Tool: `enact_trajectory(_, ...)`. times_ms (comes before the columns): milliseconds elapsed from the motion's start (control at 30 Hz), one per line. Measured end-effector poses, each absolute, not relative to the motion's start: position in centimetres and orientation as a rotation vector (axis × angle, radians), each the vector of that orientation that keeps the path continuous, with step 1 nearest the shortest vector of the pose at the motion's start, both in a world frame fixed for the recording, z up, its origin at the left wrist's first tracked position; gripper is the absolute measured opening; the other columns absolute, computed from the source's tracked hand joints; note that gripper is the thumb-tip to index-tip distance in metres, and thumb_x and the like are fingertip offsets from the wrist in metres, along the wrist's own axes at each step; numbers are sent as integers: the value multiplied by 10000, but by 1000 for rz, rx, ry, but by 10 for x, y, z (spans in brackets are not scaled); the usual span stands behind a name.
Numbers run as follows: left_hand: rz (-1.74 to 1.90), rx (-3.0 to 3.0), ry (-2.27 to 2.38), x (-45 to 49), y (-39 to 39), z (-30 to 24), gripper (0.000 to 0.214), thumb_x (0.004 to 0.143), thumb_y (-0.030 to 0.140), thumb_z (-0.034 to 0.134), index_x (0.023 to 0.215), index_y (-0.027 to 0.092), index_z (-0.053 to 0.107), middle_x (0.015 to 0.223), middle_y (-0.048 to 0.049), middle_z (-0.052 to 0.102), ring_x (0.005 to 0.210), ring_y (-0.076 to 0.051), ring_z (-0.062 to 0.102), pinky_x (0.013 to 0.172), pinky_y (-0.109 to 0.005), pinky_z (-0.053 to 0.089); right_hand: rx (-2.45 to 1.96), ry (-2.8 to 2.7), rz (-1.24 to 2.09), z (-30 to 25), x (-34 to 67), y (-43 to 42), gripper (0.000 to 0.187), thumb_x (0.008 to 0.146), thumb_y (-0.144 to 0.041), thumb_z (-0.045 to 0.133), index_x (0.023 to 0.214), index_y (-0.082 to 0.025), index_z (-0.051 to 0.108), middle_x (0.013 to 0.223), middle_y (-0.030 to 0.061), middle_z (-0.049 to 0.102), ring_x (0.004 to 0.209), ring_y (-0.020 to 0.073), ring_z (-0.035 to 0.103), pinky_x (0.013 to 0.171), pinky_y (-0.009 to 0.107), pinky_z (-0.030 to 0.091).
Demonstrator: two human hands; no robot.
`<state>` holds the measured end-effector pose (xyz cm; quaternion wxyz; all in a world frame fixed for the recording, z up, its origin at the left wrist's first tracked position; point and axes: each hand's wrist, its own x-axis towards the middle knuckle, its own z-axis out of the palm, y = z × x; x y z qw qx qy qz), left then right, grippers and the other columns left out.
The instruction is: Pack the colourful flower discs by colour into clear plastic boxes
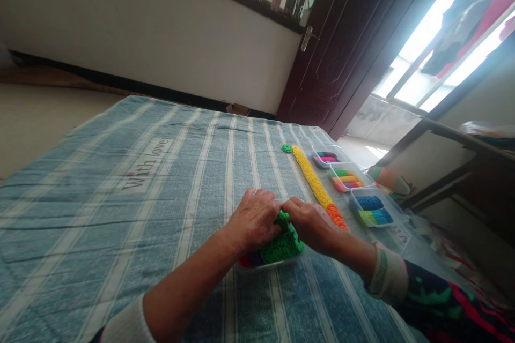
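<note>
My left hand (255, 218) is closed on the left edge of a green crocheted piece (286, 245), its fingers curled over it. My right hand (316, 225) pinches the top of the same piece, close to the left fingertips; the exact grip is partly hidden. The green piece sits in or over a clear plastic box (269, 266), where red and purple material shows at the left. Beyond my right hand lies a long crocheted strip (311, 179), yellow with an orange end (337, 217). A small green crocheted round (286, 148) touches or nearly touches its far end.
Clear boxes with coloured rolls stand along the right: one blue and lime (372, 209), one green, orange and red (349, 178), one pink and dark (326, 157). A striped cloth (161, 214) covers the table. Behind are a wall and a dark door (341, 37).
</note>
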<state>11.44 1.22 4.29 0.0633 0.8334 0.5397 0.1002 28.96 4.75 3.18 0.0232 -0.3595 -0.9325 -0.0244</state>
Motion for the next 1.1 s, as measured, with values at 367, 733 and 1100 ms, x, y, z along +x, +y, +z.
enact_trajectory(367, 282, 2476, 1661, 126, 13, 49, 277, 803, 406, 608, 935, 176, 687, 1019, -127, 649, 1064, -319, 551, 980, -506, 369, -1236, -2647, 141, 29, 282, 46, 198, 753, -24, 507, 846, -187, 567, 818, 32, 626, 724, 167, 540, 583, 261, 301)
enact_trajectory(733, 255, 2431, 1711, 130, 13, 50, 193, 795, 298, 567, 924, 217, 685, 1042, -98, 654, 1076, -303, 550, 982, -512, 368, -1194, -2632, 255, 29, 285, 51, 139, 783, -65, 490, 780, -190, 550, 772, 44, 627, 702, 175, 556, 605, 274, 358)
enact_trajectory(1100, 260, 2357, 1701, 128, 8, 47, 205, 785, 297, 584, 913, 178, 692, 1130, -125, 627, 1143, -304, 533, 1095, -574, 256, -1364, -2626, -139, 92, 278, 142, 112, 845, -184, 544, 847, -187, 656, 868, 53, 690, 808, 189, 606, 683, 269, 375)
